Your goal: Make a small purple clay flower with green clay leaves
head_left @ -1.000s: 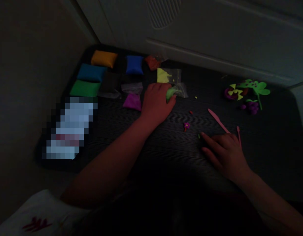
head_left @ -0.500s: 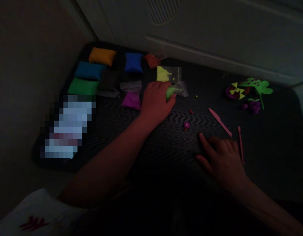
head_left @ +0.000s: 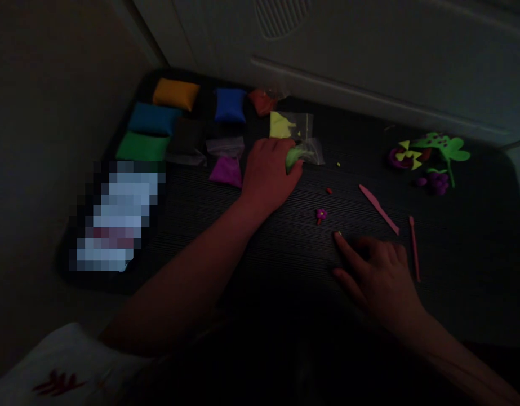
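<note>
My left hand (head_left: 266, 175) is closed over a clear bag of light green clay (head_left: 292, 159), its thumb along the near side; some of its fingertips are hidden. To the right, my right hand (head_left: 380, 273) lies low over the table, thumb and index finger stretched apart and the other fingers curled. A tiny light green speck shows at its index fingertip, which touches the tabletop. Between the hands lie a small purple clay flower (head_left: 321, 214) with a yellow centre, a red clay bit (head_left: 329, 191) and a tiny yellow-green ball (head_left: 338, 164).
Several coloured clay packets, such as the orange one (head_left: 176, 93) and the purple one (head_left: 226, 171), lie at left. A phone (head_left: 120, 214) with a blurred screen is nearby. A pink clay knife (head_left: 378, 208) and thin stick (head_left: 414, 248) lie right, below finished clay pieces (head_left: 439, 183).
My right index finger has slid slightly left along the tabletop, and a light green speck now shows at its tip. My left hand stays on the bag.
</note>
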A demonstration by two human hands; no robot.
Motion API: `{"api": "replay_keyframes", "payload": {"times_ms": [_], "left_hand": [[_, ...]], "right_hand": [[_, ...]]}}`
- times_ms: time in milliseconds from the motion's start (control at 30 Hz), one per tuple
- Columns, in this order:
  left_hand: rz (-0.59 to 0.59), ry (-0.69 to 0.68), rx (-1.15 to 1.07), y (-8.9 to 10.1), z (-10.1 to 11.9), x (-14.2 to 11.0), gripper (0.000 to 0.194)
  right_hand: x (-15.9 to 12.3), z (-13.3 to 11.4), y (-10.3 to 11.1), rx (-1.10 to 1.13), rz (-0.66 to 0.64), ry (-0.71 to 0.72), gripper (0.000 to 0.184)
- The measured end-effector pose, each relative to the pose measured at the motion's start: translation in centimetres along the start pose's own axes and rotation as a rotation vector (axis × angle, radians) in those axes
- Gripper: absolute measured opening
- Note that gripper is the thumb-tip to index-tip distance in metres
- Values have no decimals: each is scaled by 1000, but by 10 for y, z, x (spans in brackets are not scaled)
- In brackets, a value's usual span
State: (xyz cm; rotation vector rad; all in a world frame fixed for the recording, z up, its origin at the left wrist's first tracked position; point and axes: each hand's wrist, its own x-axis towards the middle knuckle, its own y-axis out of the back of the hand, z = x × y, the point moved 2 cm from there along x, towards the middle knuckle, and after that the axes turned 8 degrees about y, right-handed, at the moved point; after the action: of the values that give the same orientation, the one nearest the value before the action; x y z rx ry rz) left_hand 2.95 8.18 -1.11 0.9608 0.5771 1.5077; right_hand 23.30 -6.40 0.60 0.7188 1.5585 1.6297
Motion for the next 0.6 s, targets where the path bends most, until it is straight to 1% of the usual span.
{"api": "replay_keyframes", "payload": {"times_ms": [67, 167, 267, 367, 400, 467, 533, 600], "left_hand": [[10, -2, 9, 0, 0, 0, 28], [22, -6, 20, 0, 0, 0, 28], [20, -12, 19, 0, 0, 0, 29], [20, -8, 17, 0, 1, 0, 29], [21, -6, 17, 0, 1, 0, 29], [21, -5, 19, 0, 1, 0, 29], [17, -7, 22, 0, 1, 0, 29], [16, -7, 24, 0, 0, 0, 29]], "right_hand": [[0, 1, -1, 5, -11, -12, 56], [-3, 10, -4, 8, -2, -81, 59], [-7, 20, -6, 83, 74, -103, 61], [-7, 26, -3, 242, 182, -169, 60], [-6, 28, -1, 292, 205, -207, 57], [-1, 28, 2, 368, 218, -262, 47], [6, 27, 4, 413, 207, -266, 34], [13, 26, 6, 430, 202, -251, 26]]}}
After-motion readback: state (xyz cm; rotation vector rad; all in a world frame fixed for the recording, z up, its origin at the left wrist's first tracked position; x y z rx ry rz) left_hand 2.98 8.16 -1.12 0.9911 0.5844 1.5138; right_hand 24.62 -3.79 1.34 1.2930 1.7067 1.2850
